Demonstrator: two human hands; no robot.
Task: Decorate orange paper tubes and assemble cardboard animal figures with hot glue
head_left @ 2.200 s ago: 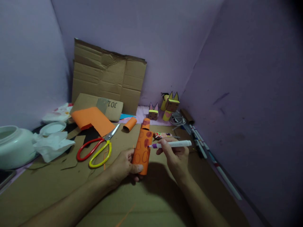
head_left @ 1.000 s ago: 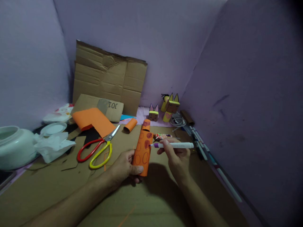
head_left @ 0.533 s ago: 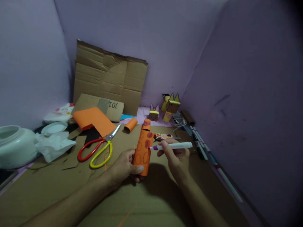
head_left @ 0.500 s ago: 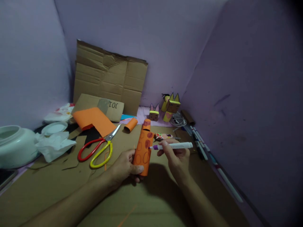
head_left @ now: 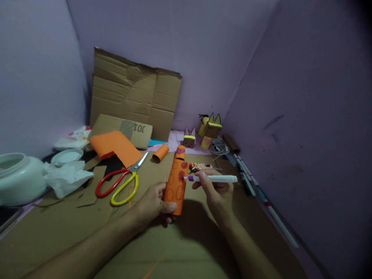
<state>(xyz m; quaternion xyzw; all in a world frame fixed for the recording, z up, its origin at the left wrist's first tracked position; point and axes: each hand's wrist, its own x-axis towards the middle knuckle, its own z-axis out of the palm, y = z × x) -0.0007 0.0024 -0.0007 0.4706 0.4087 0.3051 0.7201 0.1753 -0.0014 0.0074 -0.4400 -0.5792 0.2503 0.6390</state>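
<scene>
My left hand [head_left: 158,203] grips the lower end of an orange paper tube [head_left: 174,190], thumb on its front and fingers behind. Oval outlines are drawn on the tube; a few at its upper right are coloured dark. A narrower orange piece with a dark mark sticks up at the tube's far end. Pinched in my right hand [head_left: 216,192] is a white marker [head_left: 221,178] with a purple front end. Its tip meets the tube at one of the dark ovals, or is very close to it. Beyond the tube lies a small loose orange paper roll [head_left: 161,153].
Red-and-yellow-handled scissors [head_left: 124,182] and an orange paper sheet [head_left: 116,147] lie left. A white jar [head_left: 21,180] and crumpled tissue [head_left: 68,178] are farther left. Paper animal figures [head_left: 212,130] stand at the back; several markers [head_left: 279,223] line the right wall. Cardboard [head_left: 133,97] leans behind.
The marker tip has shifted slightly up and left over the dark oval. My left hand and the tube stay nearly in place.
</scene>
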